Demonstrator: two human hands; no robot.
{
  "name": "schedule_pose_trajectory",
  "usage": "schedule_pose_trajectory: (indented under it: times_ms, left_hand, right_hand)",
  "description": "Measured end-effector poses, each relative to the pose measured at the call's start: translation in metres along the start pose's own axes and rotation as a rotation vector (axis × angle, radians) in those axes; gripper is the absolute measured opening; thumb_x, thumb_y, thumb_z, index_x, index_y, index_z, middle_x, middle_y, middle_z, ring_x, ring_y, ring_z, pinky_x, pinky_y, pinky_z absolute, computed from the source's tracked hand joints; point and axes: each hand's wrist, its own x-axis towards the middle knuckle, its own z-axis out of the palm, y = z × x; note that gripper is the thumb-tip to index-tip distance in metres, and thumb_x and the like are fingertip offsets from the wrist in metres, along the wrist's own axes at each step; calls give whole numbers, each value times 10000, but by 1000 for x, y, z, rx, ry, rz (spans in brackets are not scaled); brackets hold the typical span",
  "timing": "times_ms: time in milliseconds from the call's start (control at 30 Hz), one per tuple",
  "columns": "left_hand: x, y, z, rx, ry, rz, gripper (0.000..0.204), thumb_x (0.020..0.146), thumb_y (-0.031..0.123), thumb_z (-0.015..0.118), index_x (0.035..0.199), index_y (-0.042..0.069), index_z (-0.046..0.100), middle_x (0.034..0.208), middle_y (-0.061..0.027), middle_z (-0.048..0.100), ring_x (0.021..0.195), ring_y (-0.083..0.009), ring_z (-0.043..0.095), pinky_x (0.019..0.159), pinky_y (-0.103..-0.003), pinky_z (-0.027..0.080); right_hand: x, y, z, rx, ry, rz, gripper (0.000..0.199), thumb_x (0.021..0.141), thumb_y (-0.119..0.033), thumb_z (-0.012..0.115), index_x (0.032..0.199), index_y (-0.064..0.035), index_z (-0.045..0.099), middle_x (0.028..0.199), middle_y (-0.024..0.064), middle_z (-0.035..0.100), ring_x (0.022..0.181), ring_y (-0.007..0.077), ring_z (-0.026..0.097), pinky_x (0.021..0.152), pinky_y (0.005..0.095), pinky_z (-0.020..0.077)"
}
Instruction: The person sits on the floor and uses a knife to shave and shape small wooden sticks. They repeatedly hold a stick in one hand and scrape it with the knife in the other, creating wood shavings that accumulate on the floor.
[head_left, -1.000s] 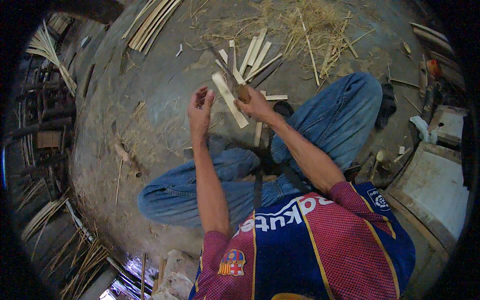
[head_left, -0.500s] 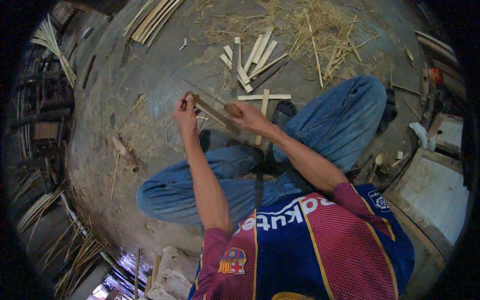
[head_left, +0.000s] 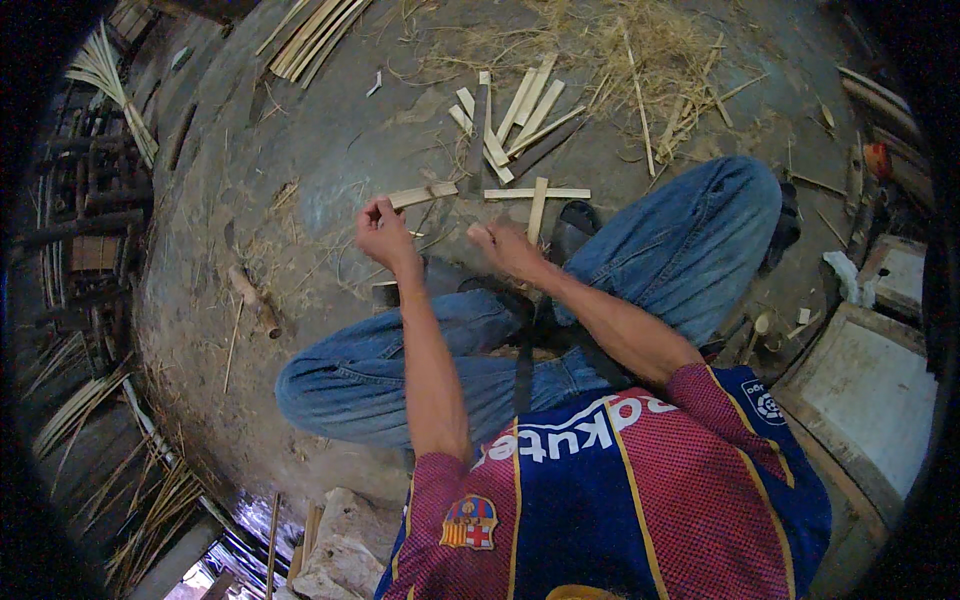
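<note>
"Grey floor (head_left: pixel 320 140), straw (head_left: pixel 610 50) scattered at the far side. What's held?"
"Left hand (head_left: pixel 386 232) pinches a pale, flat wooden strip (head_left: pixel 425 194) by its left end, jutting rightward. Right hand (head_left: pixel 512 250): blurred, can't tell its grip."
"Writing?"
"White lettering (head_left: pixel 567 438) and a coloured crest (head_left: pixel 469 524) on the shirt (head_left: pixel 570 520)."

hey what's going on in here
A person sits with knees spread, holding a pale bamboo-like slat in the left hand. The right hand is apart from it, too blurred to tell whether it grips anything. On the floor, two crossed slats lie nearby, with a loose cluster of slats beyond.
</note>
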Motion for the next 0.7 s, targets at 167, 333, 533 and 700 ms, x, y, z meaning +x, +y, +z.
schedule_pose_trajectory:
  times_ms: [167,333,533,700]
  left_hand:
    - [-8,5,4,12,10,51,163,931,131,612,925,-30,586,927,-84,617,815,-168,618,682,-315,587]
    - [-4,-1,1,-1,33,68,171,933,139,607,932,-30,582,936,-80,600,790,-166,608,690,-313,589]
    - [-1,3,10,-55,58,33,175,932,139,609,929,-32,577,902,-75,593,812,-165,599,692,-321,591]
    - [15,-35,-15,358,34,279,181,929,136,607,924,-41,570,907,-91,595,812,-181,602,670,-351,607]
  right_hand:
    - [-10,-41,-5,132,-130,-48,491,973,-422,501,899,54,595,821,280,615,748,440,567,714,476,449]
    - [-3,-21,3,7,-68,-3,464,979,-427,480,994,13,629,913,265,647,834,444,603,757,493,474]
    - [0,-8,6,15,-35,56,454,974,-411,507,935,26,625,857,293,632,863,473,607,747,505,468]
    - [-4,0,14,-40,-4,-178,471,974,-440,488,994,15,609,881,312,630,867,485,612,744,537,467]
